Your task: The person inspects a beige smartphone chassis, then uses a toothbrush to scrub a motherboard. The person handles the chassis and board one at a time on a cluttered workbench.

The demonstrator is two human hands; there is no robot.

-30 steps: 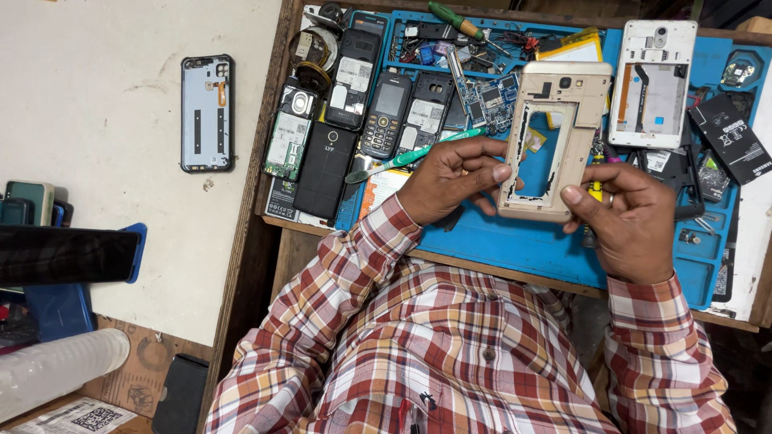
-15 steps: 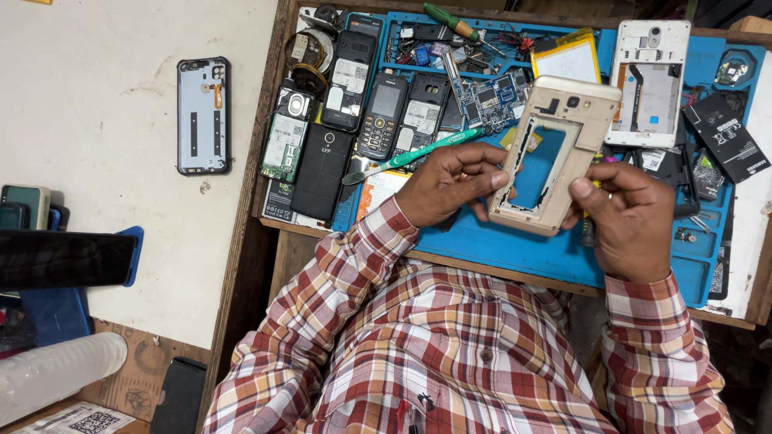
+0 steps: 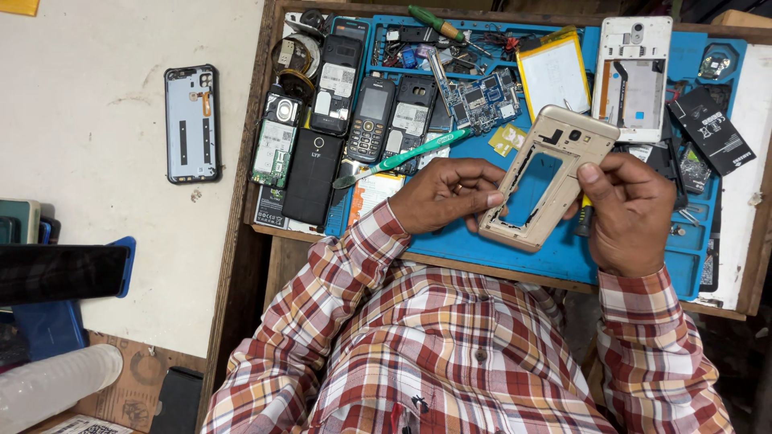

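Both hands hold a gold phone frame (image 3: 567, 143) with an open middle, tilted above the blue work mat (image 3: 563, 261). My left hand (image 3: 446, 193) pinches its lower left edge. My right hand (image 3: 631, 213) grips its right side with the thumb on the rim. A green toothbrush (image 3: 406, 157) lies just left of my left hand. A plaid shirt sleeve covers each forearm.
Several phones and back covers (image 3: 338, 120) lie on the mat's left part. A circuit board (image 3: 478, 100), a battery (image 3: 553, 74) and a white phone chassis (image 3: 635, 72) lie behind. A green-handled screwdriver (image 3: 434, 22) rests at the top. A grey phone back (image 3: 191, 124) lies on the white table.
The gold frame has tilted and shifted a little lower and left between my hands. My right thumb now rests higher on its rim.
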